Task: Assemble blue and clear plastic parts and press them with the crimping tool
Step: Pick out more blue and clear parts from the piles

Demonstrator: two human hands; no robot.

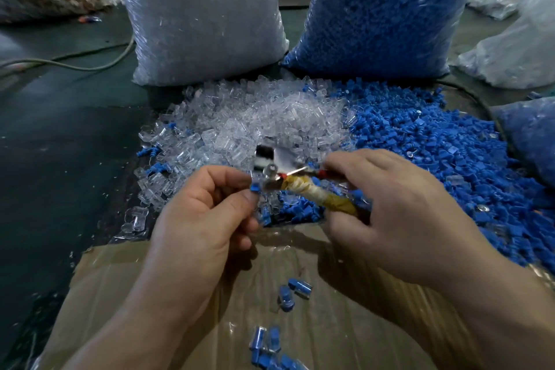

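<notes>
A small blue part (pixel 254 188) sits against the metal head of the crimping tool (pixel 279 171), pinched between the thumb and curled fingers (pixel 223 179) of a person's left hand (pixel 204 213), mid-scene over the near edge of the loose stock. The right hand (pixel 396 207) curls its fingers around the tool's tape-bound handle. Just beyond, a heap of clear parts (pixel 240 117) lies left of a heap of blue parts (pixel 435 141). Joined blue-and-clear pieces (pixel 295 291) dot the near cardboard sheet (pixel 150 294). A clear-filled bag (pixel 198 15) and a blue-filled bag (pixel 384 9) stand at the far side.
</notes>
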